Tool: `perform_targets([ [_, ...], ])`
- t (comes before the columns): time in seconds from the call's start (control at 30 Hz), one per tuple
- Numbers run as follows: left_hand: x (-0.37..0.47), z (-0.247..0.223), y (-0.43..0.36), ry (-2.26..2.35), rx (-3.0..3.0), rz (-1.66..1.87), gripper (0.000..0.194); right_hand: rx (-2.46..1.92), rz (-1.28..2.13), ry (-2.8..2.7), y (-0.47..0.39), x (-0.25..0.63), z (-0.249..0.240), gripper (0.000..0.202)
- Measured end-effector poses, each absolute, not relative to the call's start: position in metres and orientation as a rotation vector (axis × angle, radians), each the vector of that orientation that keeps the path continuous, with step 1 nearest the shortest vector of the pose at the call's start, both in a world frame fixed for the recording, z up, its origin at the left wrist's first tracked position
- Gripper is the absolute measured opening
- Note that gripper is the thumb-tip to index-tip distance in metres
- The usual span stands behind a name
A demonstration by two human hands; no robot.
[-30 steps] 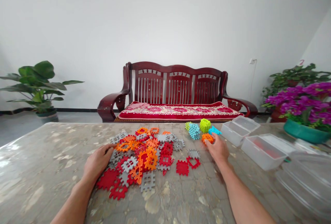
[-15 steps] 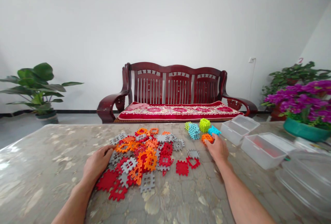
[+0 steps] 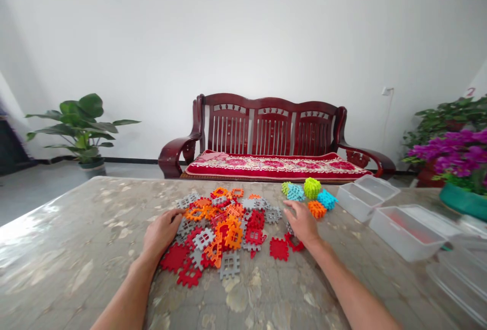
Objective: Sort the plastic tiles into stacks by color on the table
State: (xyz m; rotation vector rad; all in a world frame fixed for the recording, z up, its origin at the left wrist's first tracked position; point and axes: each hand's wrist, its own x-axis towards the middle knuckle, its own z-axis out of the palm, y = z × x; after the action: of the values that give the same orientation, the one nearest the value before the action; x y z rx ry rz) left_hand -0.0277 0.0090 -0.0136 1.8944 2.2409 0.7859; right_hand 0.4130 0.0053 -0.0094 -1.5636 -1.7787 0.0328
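Note:
My left hand (image 3: 163, 231) rests at the left edge of a heap of flat, notched interlocking plastic pieces (image 3: 230, 233) in red, orange and grey. Its fingers are loosely stretched and I see nothing held in them. To the right of the heap, my right hand (image 3: 302, 221) is open, fingers apart and pointing left, partly covering a red frame piece (image 3: 293, 243). A solid red square piece (image 3: 279, 249) lies just left of that one. Behind the right hand sit an orange block (image 3: 316, 209), a blue block (image 3: 327, 199), a lime-green block (image 3: 312, 188) and a light-blue block (image 3: 296, 192).
Clear plastic boxes (image 3: 409, 233) stand on the right of the patterned table (image 3: 76, 269), one with something red inside. A teal pot of purple flowers (image 3: 464, 200) is at the far right. Past the table is a wooden bench (image 3: 266, 127) with a red cover.
My right hand has left the orange block and moved left and slightly nearer, over the loose pieces. My left hand stays by the heap. The whole view has shifted a little.

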Motion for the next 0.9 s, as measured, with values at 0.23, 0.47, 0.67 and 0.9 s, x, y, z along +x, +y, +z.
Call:
perform_targets([
  [0.23,-0.025,-0.011,0.006,2.217,1.908,0.780,0.041,-1.725,0.243,-1.931,0.060,0.357,0.016,0.031],
  [0.47,-0.024,-0.010,0.004,2.230,1.902,0.794,0.038,-1.886,0.238,-2.008,0.106,0.325,0.022,0.026],
  [0.67,-0.024,-0.011,0.004,2.209,1.882,0.813,0.037,-1.966,0.209,-2.116,0.114,0.315,0.028,0.021],
  [0.9,-0.023,-0.011,0.004,2.220,1.869,0.806,0.037,-1.964,0.173,-2.134,0.108,0.315,0.030,0.024],
])
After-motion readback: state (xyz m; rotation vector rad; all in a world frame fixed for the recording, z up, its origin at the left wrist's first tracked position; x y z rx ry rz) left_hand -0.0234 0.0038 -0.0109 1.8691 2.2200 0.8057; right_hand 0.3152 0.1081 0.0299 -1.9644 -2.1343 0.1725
